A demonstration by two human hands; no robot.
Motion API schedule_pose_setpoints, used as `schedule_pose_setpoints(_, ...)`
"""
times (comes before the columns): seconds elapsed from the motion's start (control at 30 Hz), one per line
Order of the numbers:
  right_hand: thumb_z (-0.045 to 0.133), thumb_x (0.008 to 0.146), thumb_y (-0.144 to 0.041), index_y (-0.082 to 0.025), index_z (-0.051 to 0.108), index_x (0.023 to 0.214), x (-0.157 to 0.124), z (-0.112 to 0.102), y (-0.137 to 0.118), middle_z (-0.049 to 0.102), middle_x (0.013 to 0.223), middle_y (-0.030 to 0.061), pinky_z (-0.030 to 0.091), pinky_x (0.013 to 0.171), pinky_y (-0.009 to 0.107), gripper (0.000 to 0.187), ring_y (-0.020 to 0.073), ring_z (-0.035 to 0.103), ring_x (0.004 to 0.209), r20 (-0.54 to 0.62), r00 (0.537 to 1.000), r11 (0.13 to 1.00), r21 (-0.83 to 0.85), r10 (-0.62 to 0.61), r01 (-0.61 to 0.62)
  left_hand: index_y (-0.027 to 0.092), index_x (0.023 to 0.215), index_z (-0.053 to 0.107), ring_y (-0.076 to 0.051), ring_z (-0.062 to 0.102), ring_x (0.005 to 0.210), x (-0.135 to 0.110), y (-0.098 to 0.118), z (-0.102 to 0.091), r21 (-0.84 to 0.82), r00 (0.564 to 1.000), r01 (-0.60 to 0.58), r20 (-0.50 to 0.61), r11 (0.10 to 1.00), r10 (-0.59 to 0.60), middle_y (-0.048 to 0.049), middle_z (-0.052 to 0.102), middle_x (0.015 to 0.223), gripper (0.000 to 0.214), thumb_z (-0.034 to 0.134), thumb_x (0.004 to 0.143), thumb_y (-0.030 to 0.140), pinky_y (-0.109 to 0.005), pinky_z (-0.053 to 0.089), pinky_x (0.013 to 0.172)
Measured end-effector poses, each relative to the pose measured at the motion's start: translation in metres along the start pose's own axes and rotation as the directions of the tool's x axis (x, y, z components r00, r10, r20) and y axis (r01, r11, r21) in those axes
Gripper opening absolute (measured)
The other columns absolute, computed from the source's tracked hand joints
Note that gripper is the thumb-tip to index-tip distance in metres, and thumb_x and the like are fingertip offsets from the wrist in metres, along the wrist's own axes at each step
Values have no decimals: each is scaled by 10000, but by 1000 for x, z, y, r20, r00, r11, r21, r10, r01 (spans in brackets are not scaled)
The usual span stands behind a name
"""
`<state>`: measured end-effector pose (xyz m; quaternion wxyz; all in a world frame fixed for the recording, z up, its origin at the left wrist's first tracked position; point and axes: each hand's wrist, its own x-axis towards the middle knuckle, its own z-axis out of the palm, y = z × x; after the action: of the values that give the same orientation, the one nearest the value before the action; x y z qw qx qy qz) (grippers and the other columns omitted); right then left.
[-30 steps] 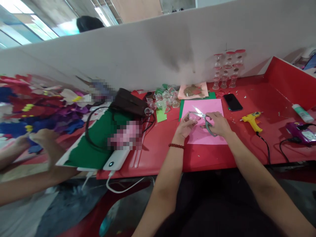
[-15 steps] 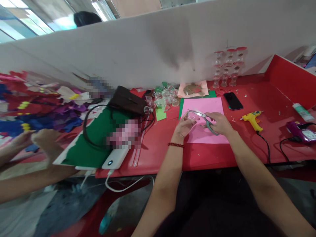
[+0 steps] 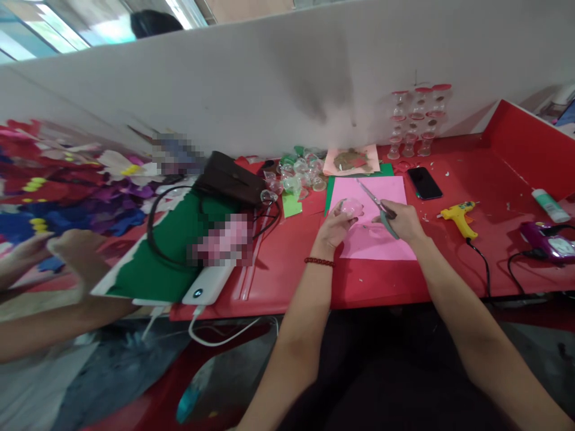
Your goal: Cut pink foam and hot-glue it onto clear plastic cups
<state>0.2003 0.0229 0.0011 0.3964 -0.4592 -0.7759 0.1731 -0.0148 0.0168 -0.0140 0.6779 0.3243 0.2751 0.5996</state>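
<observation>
Over the pink sheet [image 3: 372, 248], my left hand [image 3: 335, 227] is closed around a small clear plastic cup [image 3: 351, 207]. Its exact shape is hard to make out against the pink. My right hand [image 3: 401, 221] grips the grey handles of a pair of scissors [image 3: 371, 193]. Their blades point up and to the left, apart from the cup. Green paper [image 3: 385, 170] shows from under the pink sheet. Behind and to the left lies a pile of clear plastic cups [image 3: 303, 173].
A phone [image 3: 424, 182], a yellow glue gun [image 3: 461, 218] and a white bottle [image 3: 550, 205] lie to the right. Stacked cups [image 3: 411, 123] stand by the partition. Left are a dark bag [image 3: 231, 179], a white power bank [image 3: 211, 281] and another person's hands [image 3: 81, 251].
The scissors have come away from the cup, and their blades now point further up. The blades look closer together. My left hand still holds the cup in nearly the same place.
</observation>
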Motion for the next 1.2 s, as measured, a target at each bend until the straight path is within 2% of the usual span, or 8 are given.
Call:
schedule_pose_setpoints(0.07, 696, 822, -577, -189, 713, 977, 1, -1, 1, 600, 655, -3, 359, 580, 265, 418, 152, 510, 589, -84, 996, 999, -23, 30, -32, 235, 1070, 685, -171, 714, 895, 2, -2, 1, -13, 998, -21, -56, 1000, 20, -31, 764, 966, 490, 816, 615, 111, -258, 514, 768)
schedule_pose_setpoints(0.13, 708, 807, -573, -188, 685, 1075, 1, 0, 3, 634, 750, 30, 403, 635, 289, 470, 188, 549, 669, -121, 993, 998, -60, -18, 11, 234, 1051, 683, -165, 714, 913, 5, -5, 1, -33, 992, -30, -124, 999, 26, -23, 762, 939, 444, 816, 641, 127, -272, 523, 830)
schedule_pose_setpoints(0.23, 701, 813, -561, -184, 651, 1138, -2, 6, 4, 681, 942, 108, 455, 745, 352, 500, 258, 595, 834, -65, 992, 987, -125, -112, 103, 227, 983, 671, -148, 719, 849, 9, -10, -3, -84, 989, -30, -150, 996, 17, 4, 746, 854, 380, 832, 648, 151, -302, 531, 894)
schedule_pose_setpoints(0.4, 706, 831, -537, -212, 654, 1151, -7, 16, 1, 707, 1075, 134, 465, 786, 369, 459, 312, 615, 1001, 9, 993, 968, -221, -118, 117, 253, 883, 640, -130, 715, 749, 9, -14, -8, -127, 994, -23, -107, 992, 9, 76, 682, 692, 306, 820, 662, 142, -353, 531, 963)
schedule_pose_setpoints(0.73, 687, 846, -560, -210, 700, 1128, -9, 24, 1, 710, 917, 95, 450, 742, 329, 450, 241, 620, 804, -47, 993, 983, -151, -112, 103, 241, 877, 654, -153, 707, 741, 6, -13, -5, -100, 983, -10, -181, 995, -8, 61, 629, 620, 185, 782, 758, 180, -429, 490, 1044)
schedule_pose_setpoints(0.83, 677, 855, -543, -195, 714, 1134, -9, 26, 2, 700, 862, 84, 439, 721, 318, 448, 218, 597, 741, -47, 991, 985, -125, -122, 115, 241, 867, 643, -152, 715, 758, 5, -14, -5, -136, 989, -15, -145, 991, -4, 58, 649, 636, 187, 778, 757, 172, -420, 485, 1053)
schedule_pose_setpoints(1.03, 642, 883, -522, -175, 726, 1155, -8, 23, 0, 669, 778, 60, 407, 672, 295, 450, 185, 547, 653, -23, 991, 987, -93, -131, 129, 229, 809, 620, -122, 680, 626, 4, -12, -1, -216, 988, 3, -147, 976, -35, 75, 659, 612, 215, 771, 706, 114, -370, 532, 968)
schedule_pose_setpoints(1.2, 659, 884, -472, -208, 737, 1056, -7, 20, 0, 639, 700, 22, 366, 611, 267, 325, 167, 538, 617, 13, 996, 993, -76, -91, 92, 227, 855, 640, -133, 714, 698, 2, -8, 3, -224, 989, 2, -142, 975, -35, 47, 711, 701, 200, 715, 736, 84, -367, 515, 976)
